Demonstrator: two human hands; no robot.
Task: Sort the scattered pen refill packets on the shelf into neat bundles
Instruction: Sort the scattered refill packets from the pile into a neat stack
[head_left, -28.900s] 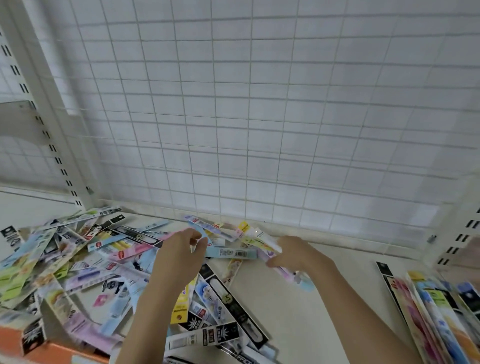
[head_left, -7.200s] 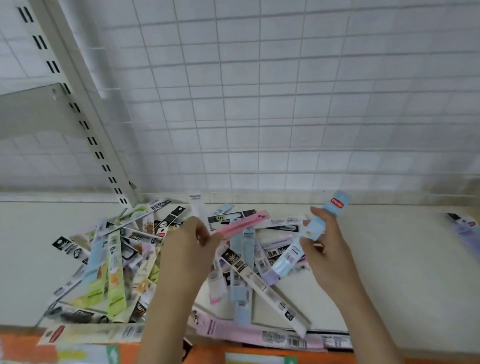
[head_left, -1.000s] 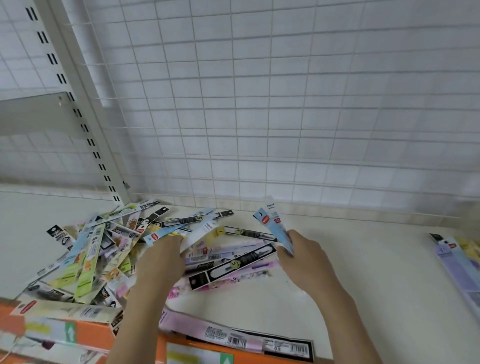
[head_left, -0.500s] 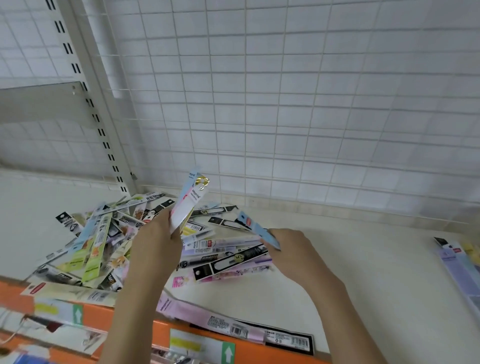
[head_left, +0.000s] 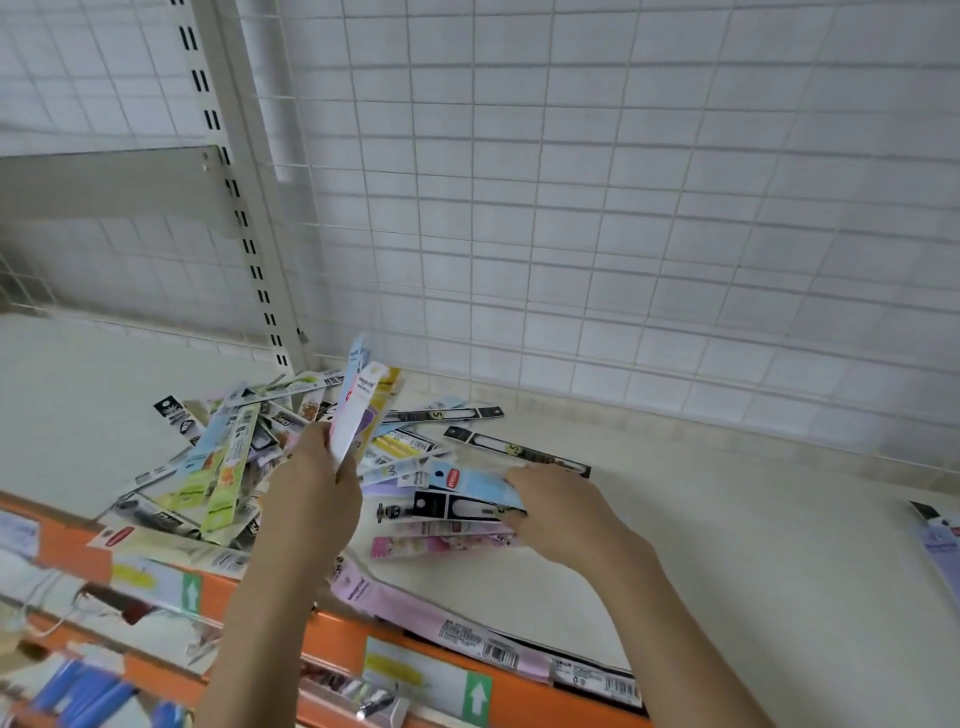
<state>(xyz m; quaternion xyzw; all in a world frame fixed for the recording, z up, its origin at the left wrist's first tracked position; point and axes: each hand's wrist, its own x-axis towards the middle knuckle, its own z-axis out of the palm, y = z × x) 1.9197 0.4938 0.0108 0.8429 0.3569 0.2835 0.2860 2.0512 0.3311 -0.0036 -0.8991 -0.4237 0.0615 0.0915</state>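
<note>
A cream shelf (head_left: 727, 545) is strewn on its left half with a heap of pen refill packets (head_left: 234, 457). A small upright bundle of packets (head_left: 358, 410) is gripped by the left hand (head_left: 317, 493) above the heap, while a light-blue packet (head_left: 467, 480) lying flat is pinched by the right hand (head_left: 556, 514).

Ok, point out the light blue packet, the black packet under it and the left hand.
Light blue packet (head_left: 475, 480), head view, its middle.
Black packet (head_left: 457, 506), head view, its white window.
Left hand (head_left: 317, 493), head view, its back.
</note>
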